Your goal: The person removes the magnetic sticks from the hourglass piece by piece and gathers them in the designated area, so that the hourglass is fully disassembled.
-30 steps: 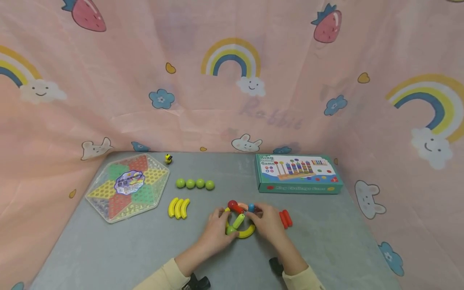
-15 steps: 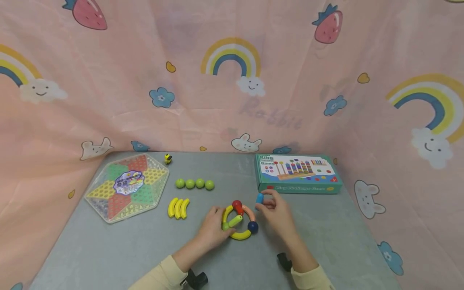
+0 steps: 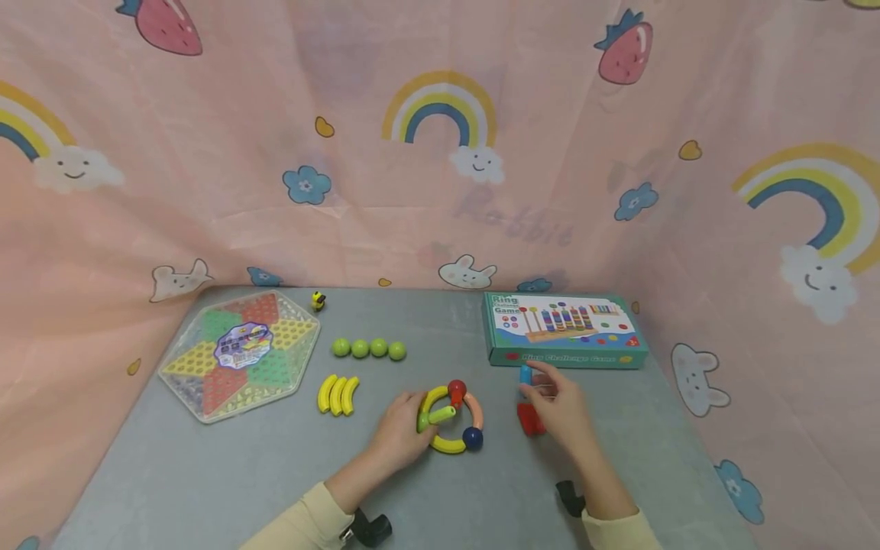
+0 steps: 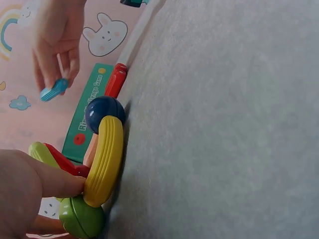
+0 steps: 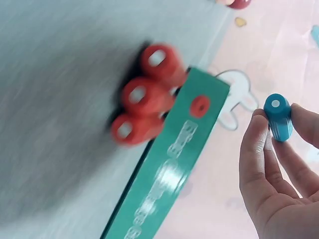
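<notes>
On the table lies a ring of magnetic toy pieces: yellow curved rods (image 4: 104,159), a peach curved rod (image 3: 474,410), a red ball (image 3: 457,389), a dark blue ball (image 3: 472,438) and a green ball (image 4: 82,217). A lime straight rod (image 3: 442,414) and a short red rod point inward. My left hand (image 3: 399,429) grips the ring's left side, thumb by the green ball. To the right, my right hand (image 3: 562,405) pinches a short blue magnetic rod (image 5: 279,118) between thumb and fingers, raised above the table. Beneath it lie several red straight rods (image 5: 149,97), partly covered in the head view.
Green balls (image 3: 378,348) stand in a row, with yellow curved rods (image 3: 338,395) in front. A hexagonal game board (image 3: 241,355) sits at left, a small bee figure (image 3: 318,301) behind. The green game box (image 3: 567,330) is at back right.
My right hand has drawn the blue rod away from the ring and carried it right, over the red rods. My left hand has shifted the ring slightly left and turned it.
</notes>
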Motion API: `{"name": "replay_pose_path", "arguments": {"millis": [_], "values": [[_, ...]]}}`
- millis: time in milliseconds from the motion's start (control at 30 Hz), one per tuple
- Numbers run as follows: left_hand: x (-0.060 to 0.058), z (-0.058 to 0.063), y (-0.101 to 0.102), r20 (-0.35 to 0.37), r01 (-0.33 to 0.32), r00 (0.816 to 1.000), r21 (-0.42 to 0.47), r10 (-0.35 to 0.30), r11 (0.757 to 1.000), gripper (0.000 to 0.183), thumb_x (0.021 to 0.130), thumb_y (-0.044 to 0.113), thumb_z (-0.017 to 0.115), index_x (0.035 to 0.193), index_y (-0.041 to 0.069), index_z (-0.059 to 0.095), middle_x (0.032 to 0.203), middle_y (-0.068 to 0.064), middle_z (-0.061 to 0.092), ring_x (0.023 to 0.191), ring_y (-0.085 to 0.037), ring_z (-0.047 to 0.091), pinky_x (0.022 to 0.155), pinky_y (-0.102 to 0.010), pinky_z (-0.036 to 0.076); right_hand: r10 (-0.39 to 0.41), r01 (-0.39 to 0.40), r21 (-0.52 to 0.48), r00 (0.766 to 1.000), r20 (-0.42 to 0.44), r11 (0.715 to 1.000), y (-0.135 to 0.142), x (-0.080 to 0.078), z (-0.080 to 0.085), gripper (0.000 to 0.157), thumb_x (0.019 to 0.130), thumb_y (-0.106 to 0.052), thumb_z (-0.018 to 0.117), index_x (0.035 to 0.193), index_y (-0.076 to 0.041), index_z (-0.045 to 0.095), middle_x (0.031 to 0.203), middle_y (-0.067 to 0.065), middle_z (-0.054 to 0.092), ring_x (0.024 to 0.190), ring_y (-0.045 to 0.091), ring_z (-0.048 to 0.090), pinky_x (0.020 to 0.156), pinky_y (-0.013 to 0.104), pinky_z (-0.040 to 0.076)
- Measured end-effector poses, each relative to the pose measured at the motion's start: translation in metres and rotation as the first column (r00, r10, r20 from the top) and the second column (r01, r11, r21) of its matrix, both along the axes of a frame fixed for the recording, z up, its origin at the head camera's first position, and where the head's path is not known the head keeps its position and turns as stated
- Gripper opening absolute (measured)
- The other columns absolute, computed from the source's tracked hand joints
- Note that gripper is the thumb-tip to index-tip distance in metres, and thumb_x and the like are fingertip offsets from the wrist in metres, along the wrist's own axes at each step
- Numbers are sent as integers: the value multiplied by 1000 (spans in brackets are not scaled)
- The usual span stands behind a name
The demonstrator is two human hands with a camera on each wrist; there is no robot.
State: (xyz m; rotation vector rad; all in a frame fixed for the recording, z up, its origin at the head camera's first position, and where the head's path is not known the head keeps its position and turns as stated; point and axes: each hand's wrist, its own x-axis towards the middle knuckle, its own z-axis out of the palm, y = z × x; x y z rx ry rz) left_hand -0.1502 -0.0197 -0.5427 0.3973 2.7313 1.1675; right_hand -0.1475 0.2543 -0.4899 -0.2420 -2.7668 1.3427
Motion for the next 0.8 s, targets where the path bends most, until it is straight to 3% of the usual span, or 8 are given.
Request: {"name": "replay_pose_path", "arguments": {"millis": [267, 533, 800], "values": [[0, 0, -3, -21, 12, 1000, 3, -12, 1000, 65, 87, 21, 78, 140, -6, 52, 131, -21, 57, 120, -36, 56, 96, -50, 49, 3, -6, 41, 998, 59, 999, 34, 4, -5, 48, 98, -25, 67, 142, -10, 56, 123, 22, 67, 107, 35, 66, 91, 48, 56], [-3, -2, -4, -42, 24, 999, 16, -23, 1000, 64, 91, 16, 74, 143, -9, 47, 134, -25, 58, 123, -38, 56, 100, -52, 48, 42, -58, 100, 987, 154, 993, 57, 4, -16, 47, 98, -21, 67, 141, -5, 56, 121, 26, 66, 105, 38, 64, 76, 41, 59], [-3, -4, -4, -46, -9, 999, -17, 8, 1000, 57, 90, 22, 75, 136, -7, 57, 121, -16, 60, 105, -25, 58, 84, -40, 50, 61, -99, 157, 971, 232, 983, 70, 0, -32, 42, 94, -13, 70, 132, 3, 62, 111, 23, 70, 101, 35, 65, 74, 40, 58]]}}
